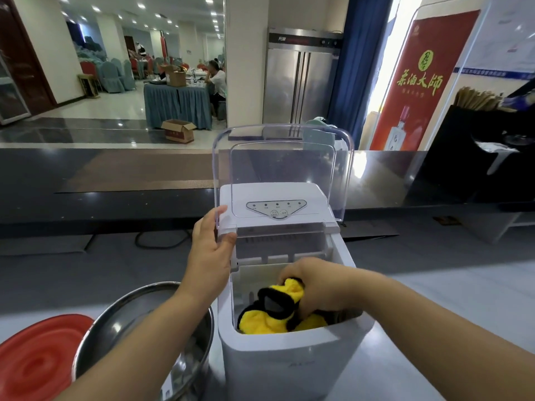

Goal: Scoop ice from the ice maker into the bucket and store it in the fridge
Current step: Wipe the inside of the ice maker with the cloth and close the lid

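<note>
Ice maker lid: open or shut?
Open. The clear lid stands raised, left hand holding its edge; right hand grips a yellow cloth inside the ice maker.

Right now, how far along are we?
Done: the lid of the ice maker is up. In hand: left hand holds the lid's edge; right hand grips a yellow cloth inside it. Left: scooping, no ice shows in the bucket; the fridge is shut.

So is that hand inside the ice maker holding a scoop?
No, the right hand grips a yellow and black cloth down inside the ice maker, and no scoop shows.
</note>
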Action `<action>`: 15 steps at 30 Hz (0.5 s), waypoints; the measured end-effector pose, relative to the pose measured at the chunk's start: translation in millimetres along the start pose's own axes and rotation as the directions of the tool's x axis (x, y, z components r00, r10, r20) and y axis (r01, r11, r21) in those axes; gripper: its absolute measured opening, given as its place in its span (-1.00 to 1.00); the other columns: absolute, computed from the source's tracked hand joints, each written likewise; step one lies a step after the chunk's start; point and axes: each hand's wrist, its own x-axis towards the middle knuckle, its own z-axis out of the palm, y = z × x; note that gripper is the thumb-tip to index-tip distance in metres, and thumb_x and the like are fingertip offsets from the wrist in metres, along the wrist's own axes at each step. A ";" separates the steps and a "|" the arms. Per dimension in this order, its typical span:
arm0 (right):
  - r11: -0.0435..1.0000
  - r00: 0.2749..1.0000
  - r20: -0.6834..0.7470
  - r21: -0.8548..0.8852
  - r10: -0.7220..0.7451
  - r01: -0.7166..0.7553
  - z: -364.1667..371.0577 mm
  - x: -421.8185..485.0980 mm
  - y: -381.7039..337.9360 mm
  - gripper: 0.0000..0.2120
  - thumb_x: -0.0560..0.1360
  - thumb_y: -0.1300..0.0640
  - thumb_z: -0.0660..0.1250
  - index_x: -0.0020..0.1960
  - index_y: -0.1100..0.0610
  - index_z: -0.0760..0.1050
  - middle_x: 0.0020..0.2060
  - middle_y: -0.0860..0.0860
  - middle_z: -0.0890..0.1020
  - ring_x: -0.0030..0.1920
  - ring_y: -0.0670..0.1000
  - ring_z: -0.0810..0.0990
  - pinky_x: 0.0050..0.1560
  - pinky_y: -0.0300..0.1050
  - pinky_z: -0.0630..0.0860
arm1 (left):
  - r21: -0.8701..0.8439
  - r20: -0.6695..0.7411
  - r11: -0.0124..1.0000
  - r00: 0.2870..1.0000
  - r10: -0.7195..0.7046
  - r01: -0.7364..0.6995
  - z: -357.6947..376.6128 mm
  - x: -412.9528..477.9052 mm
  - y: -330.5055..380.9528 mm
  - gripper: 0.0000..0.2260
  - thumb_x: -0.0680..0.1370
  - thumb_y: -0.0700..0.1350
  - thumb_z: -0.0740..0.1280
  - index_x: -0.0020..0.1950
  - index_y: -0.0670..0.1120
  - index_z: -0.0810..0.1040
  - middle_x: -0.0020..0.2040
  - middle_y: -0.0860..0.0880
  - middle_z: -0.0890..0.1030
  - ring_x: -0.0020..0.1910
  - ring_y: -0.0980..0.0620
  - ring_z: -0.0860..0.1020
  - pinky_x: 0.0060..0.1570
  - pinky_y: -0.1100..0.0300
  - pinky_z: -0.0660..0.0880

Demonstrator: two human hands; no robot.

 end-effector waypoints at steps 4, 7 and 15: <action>0.985 0.989 -0.028 0.092 -0.145 0.147 -22.5 -7.9 -6.2 -0.67 0.36 0.19 0.48 -0.09 -0.19 0.48 -0.13 -0.18 0.55 -0.08 -0.10 0.54 -0.15 -0.25 0.59 | 0.019 0.000 1.000 1.000 0.015 -0.015 0.3 1.8 -3.3 -0.70 0.61 -0.19 0.20 0.28 0.12 0.35 0.30 0.00 0.32 0.19 0.09 0.42 0.05 0.47 0.30; 0.945 0.943 -0.064 -0.001 -0.326 0.327 -19.9 -2.9 -16.2 -0.68 0.41 0.26 0.43 0.01 -0.11 0.51 -0.01 -0.18 0.55 0.02 -0.16 0.51 0.02 -0.27 0.54 | 0.000 0.000 1.000 1.000 0.013 -0.013 0.5 2.4 -4.3 -0.71 0.62 -0.19 0.19 0.26 0.13 0.36 0.27 0.00 0.32 0.16 0.09 0.44 -0.09 0.57 0.37; 0.783 0.970 0.134 -0.573 -0.202 0.242 6.5 2.9 8.9 -0.55 0.48 0.27 0.31 0.26 -0.15 0.47 0.44 -0.11 0.20 0.40 0.10 0.14 0.35 0.10 0.29 | 0.009 -0.003 1.000 1.000 0.012 -0.011 -0.4 2.1 -4.8 -0.73 0.62 -0.18 0.19 0.25 0.12 0.37 0.27 0.00 0.33 0.17 0.09 0.44 0.00 0.57 0.33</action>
